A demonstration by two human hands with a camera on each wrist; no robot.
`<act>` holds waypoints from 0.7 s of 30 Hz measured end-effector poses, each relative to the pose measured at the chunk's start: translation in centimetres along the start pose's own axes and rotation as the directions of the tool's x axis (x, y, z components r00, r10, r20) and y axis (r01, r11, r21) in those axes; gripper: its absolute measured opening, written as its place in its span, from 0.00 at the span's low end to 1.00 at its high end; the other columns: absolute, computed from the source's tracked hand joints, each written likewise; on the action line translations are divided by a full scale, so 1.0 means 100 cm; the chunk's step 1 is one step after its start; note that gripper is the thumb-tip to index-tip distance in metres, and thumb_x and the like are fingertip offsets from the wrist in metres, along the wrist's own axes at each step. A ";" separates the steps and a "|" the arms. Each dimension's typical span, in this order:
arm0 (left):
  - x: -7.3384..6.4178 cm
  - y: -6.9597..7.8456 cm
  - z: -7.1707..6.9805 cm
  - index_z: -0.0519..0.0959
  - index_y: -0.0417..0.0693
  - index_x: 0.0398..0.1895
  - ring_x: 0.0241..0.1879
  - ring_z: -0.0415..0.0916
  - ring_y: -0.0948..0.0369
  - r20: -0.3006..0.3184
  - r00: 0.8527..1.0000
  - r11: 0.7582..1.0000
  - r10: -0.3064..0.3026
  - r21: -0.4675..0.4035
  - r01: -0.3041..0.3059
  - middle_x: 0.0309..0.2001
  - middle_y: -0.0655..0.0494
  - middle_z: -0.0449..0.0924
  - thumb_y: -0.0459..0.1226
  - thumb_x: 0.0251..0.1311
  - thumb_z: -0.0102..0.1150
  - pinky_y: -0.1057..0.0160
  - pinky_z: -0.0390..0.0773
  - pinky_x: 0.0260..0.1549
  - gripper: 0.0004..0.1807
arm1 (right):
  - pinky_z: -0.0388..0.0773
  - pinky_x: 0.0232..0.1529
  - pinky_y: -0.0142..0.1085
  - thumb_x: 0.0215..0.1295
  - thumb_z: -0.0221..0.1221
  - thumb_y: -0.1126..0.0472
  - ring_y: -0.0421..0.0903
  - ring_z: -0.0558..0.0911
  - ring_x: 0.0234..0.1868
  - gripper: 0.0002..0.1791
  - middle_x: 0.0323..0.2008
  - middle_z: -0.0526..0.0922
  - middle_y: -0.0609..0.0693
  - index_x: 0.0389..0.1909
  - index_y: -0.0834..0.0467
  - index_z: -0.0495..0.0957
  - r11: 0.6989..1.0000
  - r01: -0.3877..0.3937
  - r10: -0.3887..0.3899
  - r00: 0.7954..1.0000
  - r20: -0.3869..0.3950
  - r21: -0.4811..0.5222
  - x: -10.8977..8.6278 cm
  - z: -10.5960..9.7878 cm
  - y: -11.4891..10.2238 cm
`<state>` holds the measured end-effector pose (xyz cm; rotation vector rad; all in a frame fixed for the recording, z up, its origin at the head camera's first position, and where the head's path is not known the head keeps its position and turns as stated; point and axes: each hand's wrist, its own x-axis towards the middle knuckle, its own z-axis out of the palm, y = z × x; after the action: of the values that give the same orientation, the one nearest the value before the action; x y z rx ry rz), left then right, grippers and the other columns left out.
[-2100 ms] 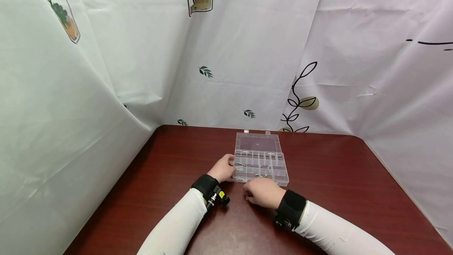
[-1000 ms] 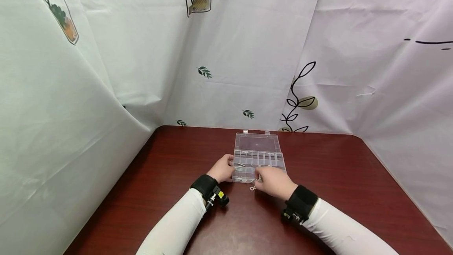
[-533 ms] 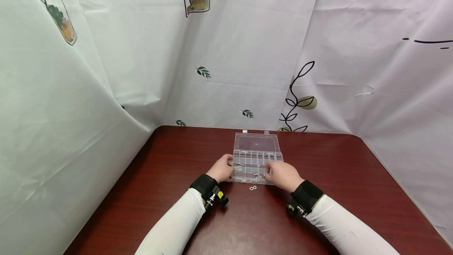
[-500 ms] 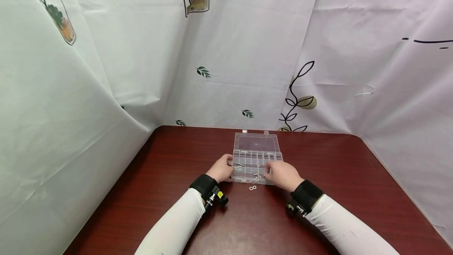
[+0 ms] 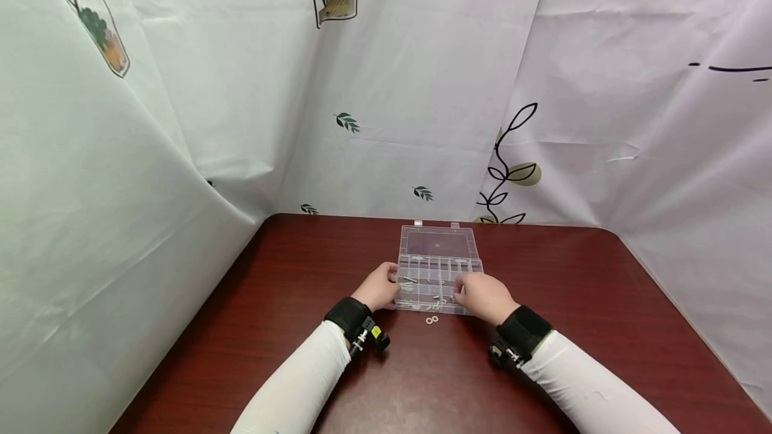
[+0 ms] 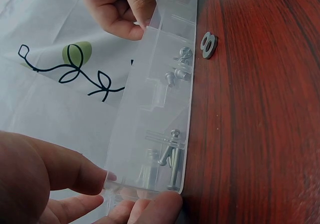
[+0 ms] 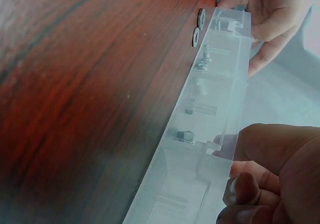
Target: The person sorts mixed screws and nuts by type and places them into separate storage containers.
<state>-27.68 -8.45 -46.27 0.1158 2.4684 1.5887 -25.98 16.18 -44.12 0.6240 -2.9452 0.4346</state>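
A clear plastic compartment box (image 5: 429,292) lies on the table with its lid (image 5: 438,242) folded back. My left hand (image 5: 378,286) grips its left end between thumb and fingers. Long screws (image 6: 173,166) lie in the compartment beside that hand. Shorter screws (image 6: 181,74) sit farther along. My right hand (image 5: 485,297) reaches over the front wall into a right-hand compartment, a fingertip showing through the plastic. Whether it pinches anything is hidden. A small metal nut (image 7: 185,136) lies near that fingertip. Two flat washers (image 5: 431,320) lie on the table just in front of the box.
The dark red wooden table (image 5: 338,246) carries the box near its far edge. White curtains (image 5: 386,86) with plant drawings hang behind and at both sides.
My right hand has moved from the table before the box to its right-hand compartments, uncovering two washers. During the last half second it has hardly moved. My left hand stays at the box's end.
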 end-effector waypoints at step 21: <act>-0.005 0.004 -0.001 0.64 0.35 0.67 0.41 0.75 0.51 -0.001 1.000 1.000 0.006 -0.014 -0.006 0.51 0.40 0.69 0.25 0.63 0.50 0.57 0.85 0.26 0.27 | 0.67 0.21 0.34 0.59 0.64 0.59 0.38 0.68 0.21 0.09 0.17 0.69 0.37 0.23 0.45 0.75 0.990 0.143 -0.143 0.988 -0.060 -0.011 -0.006 -0.002 -0.016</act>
<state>-27.20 -8.41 -45.79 0.1205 2.4592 1.6088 -24.73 15.10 -43.57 0.8007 -2.8199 0.4218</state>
